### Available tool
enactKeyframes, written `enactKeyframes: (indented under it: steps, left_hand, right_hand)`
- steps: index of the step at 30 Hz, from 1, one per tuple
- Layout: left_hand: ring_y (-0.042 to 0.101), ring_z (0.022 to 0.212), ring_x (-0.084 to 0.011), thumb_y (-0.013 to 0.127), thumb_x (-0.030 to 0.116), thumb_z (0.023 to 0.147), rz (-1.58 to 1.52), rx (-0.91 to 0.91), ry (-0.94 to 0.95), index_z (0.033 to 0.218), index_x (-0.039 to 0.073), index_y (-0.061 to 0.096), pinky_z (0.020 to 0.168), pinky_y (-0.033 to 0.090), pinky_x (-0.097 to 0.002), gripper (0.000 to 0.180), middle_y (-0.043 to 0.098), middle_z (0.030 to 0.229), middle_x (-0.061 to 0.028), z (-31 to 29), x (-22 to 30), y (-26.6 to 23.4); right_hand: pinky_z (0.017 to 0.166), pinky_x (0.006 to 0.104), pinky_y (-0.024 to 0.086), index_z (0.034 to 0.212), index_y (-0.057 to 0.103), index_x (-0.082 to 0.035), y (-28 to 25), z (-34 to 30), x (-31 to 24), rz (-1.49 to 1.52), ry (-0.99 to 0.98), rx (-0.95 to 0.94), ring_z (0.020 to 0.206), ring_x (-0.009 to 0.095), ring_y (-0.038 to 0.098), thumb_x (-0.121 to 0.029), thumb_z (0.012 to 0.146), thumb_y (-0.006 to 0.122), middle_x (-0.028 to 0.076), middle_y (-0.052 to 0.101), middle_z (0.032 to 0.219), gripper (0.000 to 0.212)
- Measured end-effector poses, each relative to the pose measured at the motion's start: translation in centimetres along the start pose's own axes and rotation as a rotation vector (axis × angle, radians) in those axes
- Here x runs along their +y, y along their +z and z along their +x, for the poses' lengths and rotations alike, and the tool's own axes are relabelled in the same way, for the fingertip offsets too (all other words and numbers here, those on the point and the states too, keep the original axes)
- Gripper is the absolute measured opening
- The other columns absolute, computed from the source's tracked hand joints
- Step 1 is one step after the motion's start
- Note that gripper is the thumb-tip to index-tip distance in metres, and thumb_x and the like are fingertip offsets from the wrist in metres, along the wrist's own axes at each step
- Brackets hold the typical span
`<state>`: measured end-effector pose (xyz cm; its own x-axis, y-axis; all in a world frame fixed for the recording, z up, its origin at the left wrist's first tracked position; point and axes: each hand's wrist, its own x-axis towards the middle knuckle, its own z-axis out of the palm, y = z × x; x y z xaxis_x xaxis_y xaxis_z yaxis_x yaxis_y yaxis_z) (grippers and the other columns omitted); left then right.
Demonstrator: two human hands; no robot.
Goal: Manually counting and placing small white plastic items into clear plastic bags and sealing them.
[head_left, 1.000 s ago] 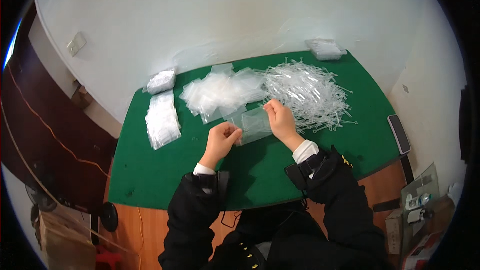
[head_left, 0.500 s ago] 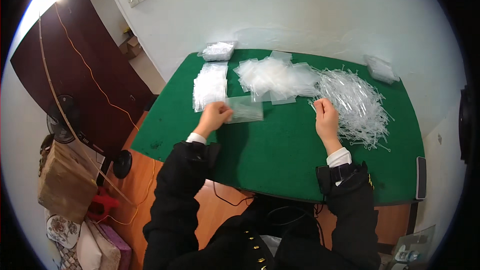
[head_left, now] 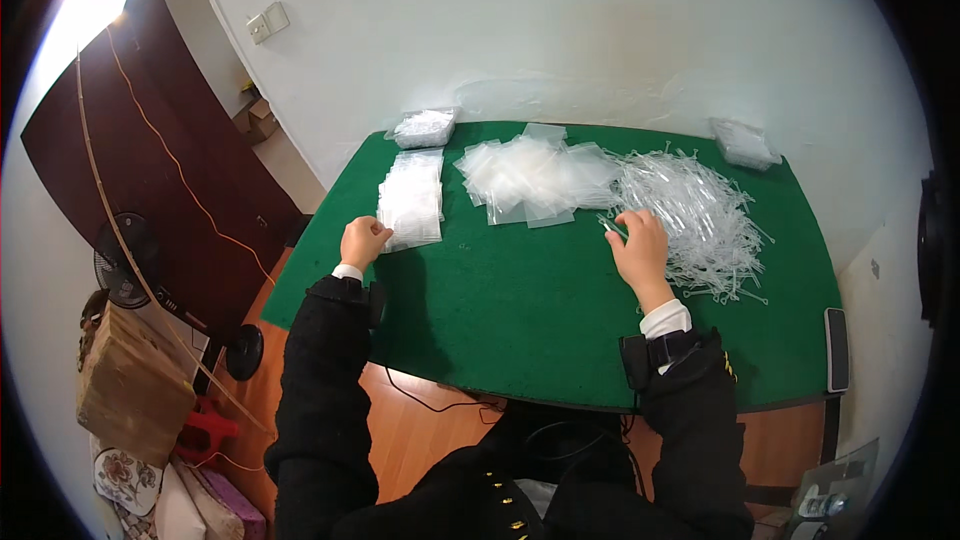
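Observation:
My left hand [head_left: 364, 243] is closed in a pinch at the near left corner of a neat stack of filled clear plastic bags [head_left: 412, 195], its fingertips on the edge of the top bag. My right hand [head_left: 642, 248] is at the near left side of a big heap of clear plastic sticks with looped ends [head_left: 690, 215]. Between its thumb and fingers is a thin clear stick [head_left: 612, 227]. Loose flat clear bags [head_left: 540, 178] lie spread in a pile between the stack and the heap, slightly overlapping the heap's left side.
A clear tub of white pieces [head_left: 423, 128] stands at the table's back left; another clear pack [head_left: 745, 144] sits at the back right. A phone-like slab [head_left: 837, 350] lies by the right edge of the green table [head_left: 500, 320]. A white wall [head_left: 580, 30] rises behind.
My left hand has carried a clear bag leftward onto the stack. My right hand has opened its fingers somewhat and shifted slightly left and down in the picture; the view has tilted slightly.

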<state>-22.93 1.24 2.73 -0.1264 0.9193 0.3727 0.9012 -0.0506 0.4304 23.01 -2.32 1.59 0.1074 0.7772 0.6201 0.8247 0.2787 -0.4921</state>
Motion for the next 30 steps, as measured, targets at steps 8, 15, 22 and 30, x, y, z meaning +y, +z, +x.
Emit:
enactKeyframes:
  steps: [8, 15, 22, 30]
  left_hand:
    - [0.061, 0.065, -0.0301, 0.072, 0.032, 0.064, 0.226, 0.038, -0.125, 0.067, 0.006, 0.063, 0.059, 0.048, -0.0403, 0.027, 0.063, 0.068, -0.0108, 0.5, -0.3, 0.0]
    - [0.058, 0.088, -0.0313, 0.071, 0.033, 0.068, 0.328, 0.36, -0.045, 0.087, 0.004, 0.06, 0.074, 0.047, -0.0396, 0.036, 0.061, 0.092, -0.0143, 1.0, 3.2, 0.8]
    - [0.059, 0.087, -0.0275, 0.069, 0.023, 0.071, -0.247, 0.075, 0.334, 0.094, 0.002, 0.061, 0.075, 0.047, -0.0359, 0.032, 0.061, 0.092, -0.0139, 1.0, 15.2, 3.4]
    - [0.057, 0.065, -0.0088, 0.067, 0.011, 0.076, -0.753, -0.326, 0.299, 0.089, -0.001, 0.062, 0.06, 0.045, -0.022, 0.018, 0.062, 0.072, -0.0031, -4.2, 22.9, 8.5]
  right_hand:
    - [0.083, 0.0443, 0.034, 0.086, 0.063, -0.008, -1.5, 0.8, 1.6, -0.475, 0.222, -0.067, 0.103, 0.029, 0.044, -0.026, 0.069, 0.069, 0.008, 0.053, 0.1, 0.026]
    - [0.083, 0.0439, 0.032, 0.089, 0.063, -0.011, -1.0, 1.0, 3.0, -0.495, 0.215, -0.117, 0.1, 0.026, 0.047, -0.024, 0.067, 0.07, 0.006, 0.056, 0.097, 0.027]
    - [0.082, 0.0428, 0.032, 0.086, 0.063, -0.013, -0.4, 1.2, 3.5, -0.466, 0.198, -0.188, 0.096, 0.026, 0.05, -0.022, 0.069, 0.068, 0.004, 0.06, 0.089, 0.021]
    - [0.085, 0.0467, 0.033, 0.095, 0.062, -0.012, -0.4, 0.9, 1.8, -0.38, 0.163, -0.166, 0.104, 0.028, 0.048, -0.025, 0.071, 0.065, 0.008, 0.056, 0.11, 0.027]
